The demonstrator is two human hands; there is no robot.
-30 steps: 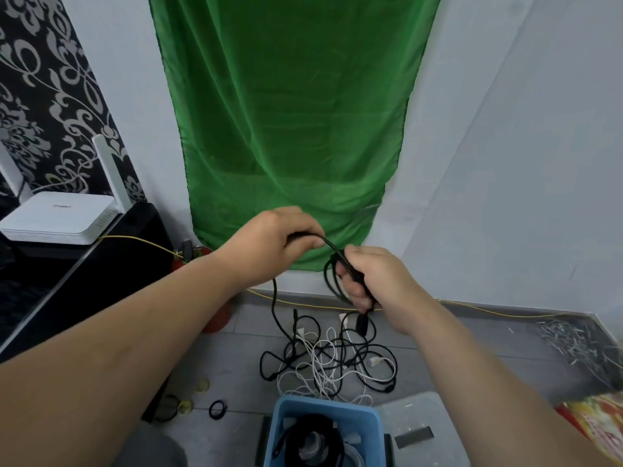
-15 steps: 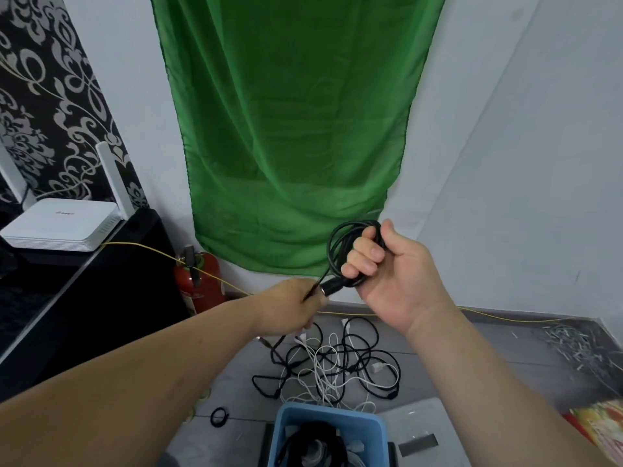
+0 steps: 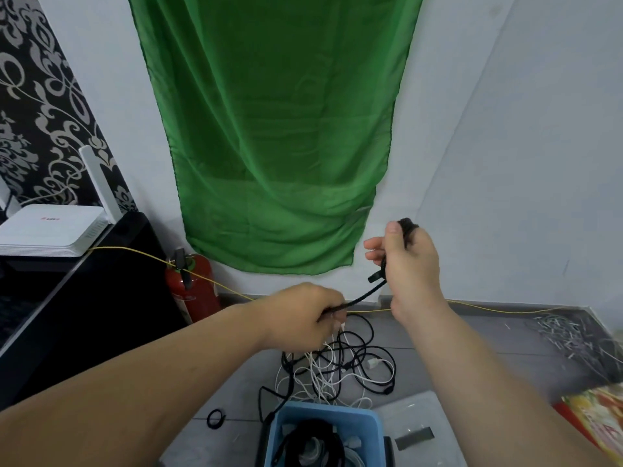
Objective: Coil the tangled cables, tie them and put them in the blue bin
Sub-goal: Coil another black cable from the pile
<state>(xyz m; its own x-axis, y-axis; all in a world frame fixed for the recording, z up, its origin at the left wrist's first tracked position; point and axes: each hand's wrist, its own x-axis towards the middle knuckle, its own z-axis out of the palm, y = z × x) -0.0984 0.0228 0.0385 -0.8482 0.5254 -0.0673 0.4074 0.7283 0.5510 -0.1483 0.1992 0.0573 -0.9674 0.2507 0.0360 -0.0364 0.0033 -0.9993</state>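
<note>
Head view, the only one: right hand point(image 3: 409, 264) was raised in front of the wall, clenched round a small bundle of black cable point(image 3: 365, 295), with loops poking out above the thumb. A short end or plug stuck out below the fingers, hard to tell which. Left hand point(image 3: 303, 315) sat lower and to the left, fingers curled, pinching the same cable where it ran taut between the two hands. Below the left hand the cable seemed to drop into the tangled pile point(image 3: 337, 365) of black and white cables on the grey floor, just beyond the blue bin point(image 3: 330, 410). The bin was at the near edge, with a black coil and some white bits inside. A small black ring point(image 3: 215, 418) lay on the floor left of the bin, maybe a tie, can't be sure.

Judgement: the step looked like coiling, mid wrap, nothing tied yet on this cable. To do it well, the right hand should hold the loops firm so they don't spring open. The left hand should let the cable slide through the pinch rather than yank, since the free length ran into the tangle and could drag the white cables up. Each turn wants the same loop size, and snags should be shaken loose before the next wrap. After that comes the tie, then the bin
</note>
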